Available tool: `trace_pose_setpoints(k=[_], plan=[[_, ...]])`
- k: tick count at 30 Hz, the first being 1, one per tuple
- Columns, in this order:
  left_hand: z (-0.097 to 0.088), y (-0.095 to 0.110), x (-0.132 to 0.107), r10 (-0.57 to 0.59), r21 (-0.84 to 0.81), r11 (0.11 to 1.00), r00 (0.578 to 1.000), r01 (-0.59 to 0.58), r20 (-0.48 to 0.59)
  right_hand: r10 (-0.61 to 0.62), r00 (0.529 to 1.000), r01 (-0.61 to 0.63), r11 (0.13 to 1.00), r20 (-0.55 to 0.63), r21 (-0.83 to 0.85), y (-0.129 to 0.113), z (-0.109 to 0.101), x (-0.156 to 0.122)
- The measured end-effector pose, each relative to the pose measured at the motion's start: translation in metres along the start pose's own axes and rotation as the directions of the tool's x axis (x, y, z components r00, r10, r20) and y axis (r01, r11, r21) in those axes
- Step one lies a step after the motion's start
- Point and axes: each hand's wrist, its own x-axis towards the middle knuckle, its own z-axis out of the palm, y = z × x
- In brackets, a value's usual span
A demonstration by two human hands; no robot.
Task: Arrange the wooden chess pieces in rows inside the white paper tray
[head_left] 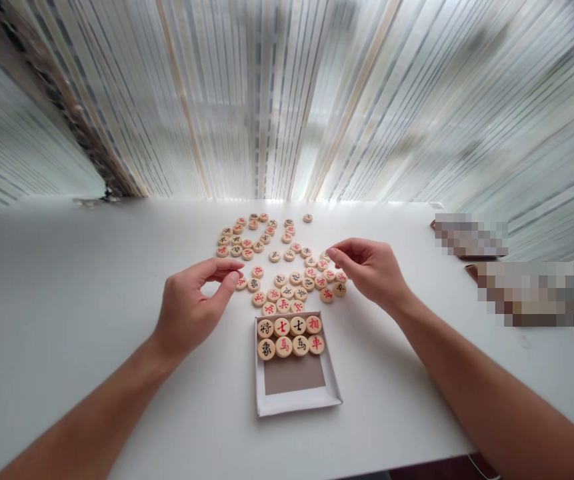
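Tray point(294, 402) nearest you, then?

Yes, a shallow white card tray with a crisp folded rim and a matt brown base point(294, 375) showing bare across its lower part. Eight xiangqi pieces point(283, 347) sit at its upper end in two rows of four, their edges touching.

Eight in. How many out?

Far more, too many to count surely. The loose pieces point(287, 293) are the same round, smooth, pale wooden discs, with characters cut in red or black. They crowd just beyond the tray, thin into a scattered arc farther out, and one lone piece point(307, 218) lies apart near the far edge.

And the hands?

The left hand point(191, 310) hovers just left of the pile, thumb and forefinger curled into a narrow grip with no piece showing between them. The right hand point(369, 270) hangs over the pile's right side, its grip also narrow, but its fingers hide whether a piece is inside.

What's beyond?

A smooth white table point(67, 300), two pixelated brown-edged objects point(469, 235) at the right, too blurred to name, then striped translucent blinds point(287, 100).
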Motion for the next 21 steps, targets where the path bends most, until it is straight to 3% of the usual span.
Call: trace_pose_setpoints(k=[5,10,15,21], plan=[[0.005,-0.005,-0.001,0.079,0.111,0.991,0.997,-0.081,0.024,-0.033,0.999,0.033,0.998,-0.005,-0.059,0.019,0.003,-0.008],[0.007,-0.010,0.000,0.065,0.113,0.991,0.997,-0.070,0.042,-0.115,0.993,0.115,0.989,0.002,-0.093,0.019,0.009,-0.013],[0.005,-0.010,-0.001,0.084,0.112,0.989,0.993,-0.094,0.086,-0.390,0.916,0.400,0.901,0.091,-0.168,0.009,0.011,-0.020],[0.009,-0.009,-0.003,0.209,0.083,0.970,0.960,-0.228,0.188,-0.494,0.850,0.520,0.844,0.186,-0.134,0.002,0.015,-0.023]])
